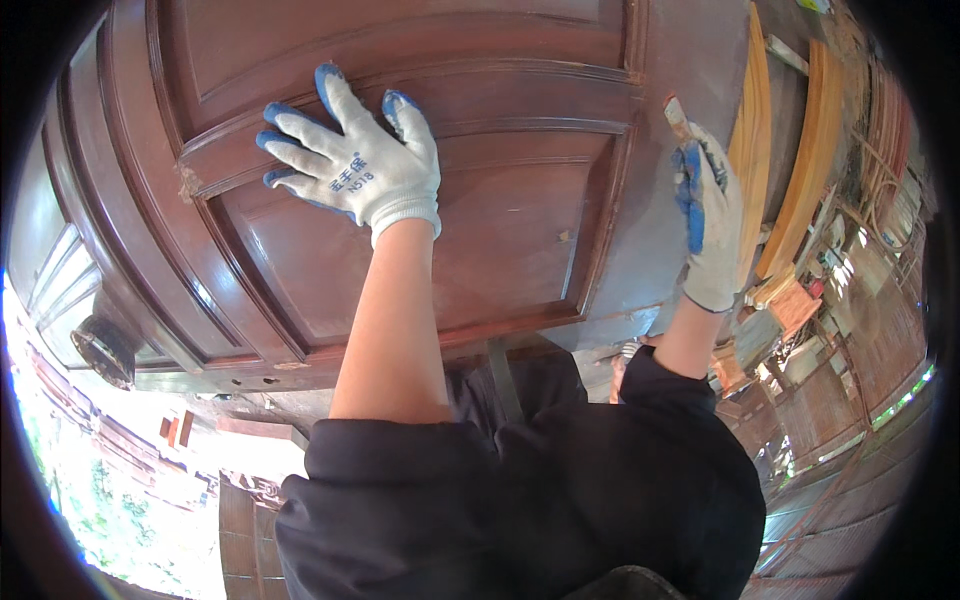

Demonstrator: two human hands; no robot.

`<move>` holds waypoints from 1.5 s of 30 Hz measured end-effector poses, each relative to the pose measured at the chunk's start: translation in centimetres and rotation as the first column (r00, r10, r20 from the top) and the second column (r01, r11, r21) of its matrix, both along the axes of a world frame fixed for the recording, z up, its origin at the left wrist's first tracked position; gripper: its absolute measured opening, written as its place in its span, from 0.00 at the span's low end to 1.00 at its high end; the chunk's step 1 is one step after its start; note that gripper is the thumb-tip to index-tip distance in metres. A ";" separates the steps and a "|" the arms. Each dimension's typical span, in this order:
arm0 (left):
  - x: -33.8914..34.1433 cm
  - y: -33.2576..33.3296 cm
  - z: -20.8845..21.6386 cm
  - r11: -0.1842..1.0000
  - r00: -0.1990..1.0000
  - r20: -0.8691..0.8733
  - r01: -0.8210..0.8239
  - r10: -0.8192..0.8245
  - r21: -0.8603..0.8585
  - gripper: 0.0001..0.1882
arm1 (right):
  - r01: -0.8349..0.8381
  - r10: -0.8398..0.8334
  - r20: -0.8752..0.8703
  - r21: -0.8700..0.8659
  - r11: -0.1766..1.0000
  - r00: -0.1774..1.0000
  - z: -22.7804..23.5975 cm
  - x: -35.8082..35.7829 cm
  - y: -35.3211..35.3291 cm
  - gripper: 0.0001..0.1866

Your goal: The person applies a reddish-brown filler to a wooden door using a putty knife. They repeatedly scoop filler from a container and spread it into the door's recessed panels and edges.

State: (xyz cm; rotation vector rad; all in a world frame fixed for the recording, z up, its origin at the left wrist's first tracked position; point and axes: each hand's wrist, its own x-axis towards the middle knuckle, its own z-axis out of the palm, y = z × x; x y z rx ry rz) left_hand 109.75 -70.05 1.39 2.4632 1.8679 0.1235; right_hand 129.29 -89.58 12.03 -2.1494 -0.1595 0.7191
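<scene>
A brown panelled wooden door (520,230) lies before me. My left hand (355,160), in a white glove with blue-coated fingertips, is spread flat on a rail between two panels. Over the door's plain right border is my right hand (712,205), gloved alike and turned on its side with its fingers closed. A small narrow pale strip (677,116) with a reddish end sticks out past those fingers. What kind of thing it is I cannot make out, and the glove hides part of it.
A dark round container (104,350) sits at the door's lower left. Yellowish wooden boards (808,160) lie beyond its right edge, with mixed scrap and an orange-brown block (793,305) nearby. Bright daylight comes in at the lower left.
</scene>
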 end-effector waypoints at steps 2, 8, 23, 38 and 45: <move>0.1 -0.3 -0.2 1.000 1.000 0.011 0.016 -0.016 0.003 0.34 | 0.275 -0.245 -0.243 0.097 0.957 0.939 -1.7 -0.3 -2.2 0.15; 0.1 -0.4 -0.3 1.000 1.000 -0.012 0.021 -0.021 0.018 0.34 | 0.533 0.003 -0.690 0.562 0.632 0.724 -5.0 -1.5 -6.1 0.17; 0.0 -0.6 -0.5 1.000 1.000 -0.014 -0.027 0.027 -0.007 0.34 | 0.591 -0.189 -0.590 0.620 0.517 0.785 -8.6 -3.8 -9.6 0.15; 0.9 -0.2 2.1 0.994 0.992 -0.098 -0.090 0.084 -0.059 0.33 | 0.662 -0.163 -0.676 0.596 0.454 0.719 -7.5 -3.7 -8.8 0.15; 1.0 -0.5 1.9 0.994 0.993 -0.094 -0.081 0.074 -0.074 0.36 | 0.247 -0.101 -0.427 0.301 0.921 0.899 -3.5 -0.3 -4.0 0.18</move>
